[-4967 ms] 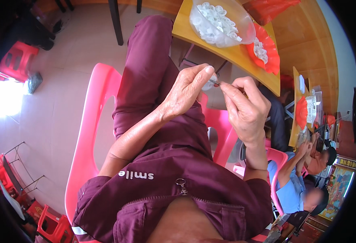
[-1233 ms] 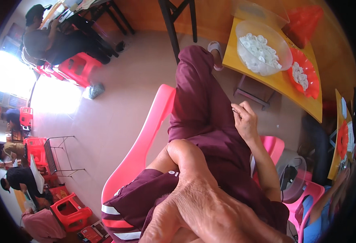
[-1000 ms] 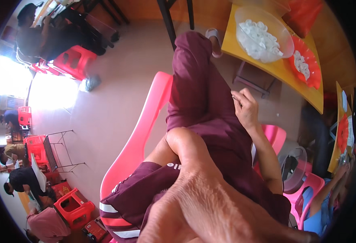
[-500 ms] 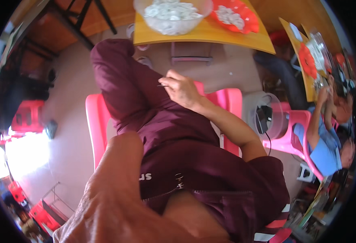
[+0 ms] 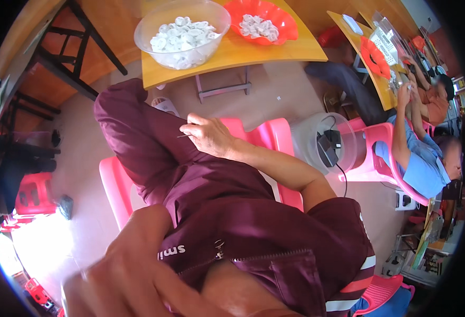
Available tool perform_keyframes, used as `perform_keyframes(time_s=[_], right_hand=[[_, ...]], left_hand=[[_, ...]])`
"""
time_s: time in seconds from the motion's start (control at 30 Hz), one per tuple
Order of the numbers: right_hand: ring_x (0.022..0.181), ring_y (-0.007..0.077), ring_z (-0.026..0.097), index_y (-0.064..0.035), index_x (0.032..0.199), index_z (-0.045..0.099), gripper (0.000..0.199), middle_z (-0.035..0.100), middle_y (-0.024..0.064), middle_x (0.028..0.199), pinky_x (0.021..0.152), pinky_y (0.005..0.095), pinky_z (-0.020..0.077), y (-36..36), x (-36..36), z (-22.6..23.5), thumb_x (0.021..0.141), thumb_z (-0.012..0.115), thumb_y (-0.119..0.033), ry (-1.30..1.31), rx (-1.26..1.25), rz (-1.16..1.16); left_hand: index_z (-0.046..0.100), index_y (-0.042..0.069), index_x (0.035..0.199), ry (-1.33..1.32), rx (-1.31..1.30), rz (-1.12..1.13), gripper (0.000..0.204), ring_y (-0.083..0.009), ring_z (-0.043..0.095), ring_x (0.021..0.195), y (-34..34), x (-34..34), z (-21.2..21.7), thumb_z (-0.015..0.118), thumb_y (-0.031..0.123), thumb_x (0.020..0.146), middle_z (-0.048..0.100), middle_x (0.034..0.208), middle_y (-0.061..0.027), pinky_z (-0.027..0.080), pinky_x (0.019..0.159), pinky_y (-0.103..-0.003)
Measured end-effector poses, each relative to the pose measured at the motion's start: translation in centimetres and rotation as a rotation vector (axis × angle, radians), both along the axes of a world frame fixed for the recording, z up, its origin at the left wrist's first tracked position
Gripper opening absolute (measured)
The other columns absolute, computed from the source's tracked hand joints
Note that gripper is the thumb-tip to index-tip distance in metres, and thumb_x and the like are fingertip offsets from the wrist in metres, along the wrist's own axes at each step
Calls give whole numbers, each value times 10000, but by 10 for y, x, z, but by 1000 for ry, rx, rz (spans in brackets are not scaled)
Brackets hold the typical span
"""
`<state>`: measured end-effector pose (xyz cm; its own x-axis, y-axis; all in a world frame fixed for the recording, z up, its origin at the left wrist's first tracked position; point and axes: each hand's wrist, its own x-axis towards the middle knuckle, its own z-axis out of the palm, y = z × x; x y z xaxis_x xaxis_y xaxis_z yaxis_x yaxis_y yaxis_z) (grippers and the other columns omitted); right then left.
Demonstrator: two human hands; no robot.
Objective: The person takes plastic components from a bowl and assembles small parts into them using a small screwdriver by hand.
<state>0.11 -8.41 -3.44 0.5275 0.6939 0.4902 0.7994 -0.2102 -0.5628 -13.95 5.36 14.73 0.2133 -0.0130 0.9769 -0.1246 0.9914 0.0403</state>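
Observation:
My right hand (image 5: 211, 136) hovers above my lap, over the dark maroon trousers (image 5: 137, 121). Its fingers are pinched on a thin metal tool (image 5: 182, 137) whose slim end pokes out past them; the exact kind is too small to make out. Close to the camera at the lower left, my left hand (image 5: 124, 269) is raised, bent at the wrist. Its fingers are smeared and partly cut off by the lower edge, so their grip does not show.
Ahead, a yellow table (image 5: 232, 66) bears a clear bowl (image 5: 219, 36) of small white pieces and a red scalloped dish (image 5: 290, 31) with more. To the right stand a clear bin (image 5: 302, 140) holding a black adapter (image 5: 327, 150) and a seated person in blue (image 5: 420, 164).
The view has tilted up, so more of the table, bowl and dish shows. My left hand's fingers have swung lower and blurred. My right hand stays over the lap with the thin tool.

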Motion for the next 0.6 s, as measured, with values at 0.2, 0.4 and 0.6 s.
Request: perform_keyframes(time_s=[0.2,0.4,0.6], right_hand=[[657,303,613,-46,884,640,161,559,91,800,559,395,494,-4,2,5,746,619,35,59,-57,-6],[665,304,615,-37,896,639,180,551,111,774,569,387,488,-1,1,10,743,616,55,107,-18,4],[656,296,612,-29,901,643,154,566,98,782,565,369,492,5,-1,5,761,626,33,60,-41,27]], left_hand=[[642,39,966,13,-18,131,471,-116,610,664,10,-30,3,540,489,871,612,705,-66,430,651,-162],[636,33,964,-23,-62,240,457,-119,605,681,15,-42,11,533,469,873,608,719,-66,430,661,-167],[631,26,961,-69,-120,337,443,-122,600,698,20,-54,18,527,448,875,604,732,-67,430,672,-173]])
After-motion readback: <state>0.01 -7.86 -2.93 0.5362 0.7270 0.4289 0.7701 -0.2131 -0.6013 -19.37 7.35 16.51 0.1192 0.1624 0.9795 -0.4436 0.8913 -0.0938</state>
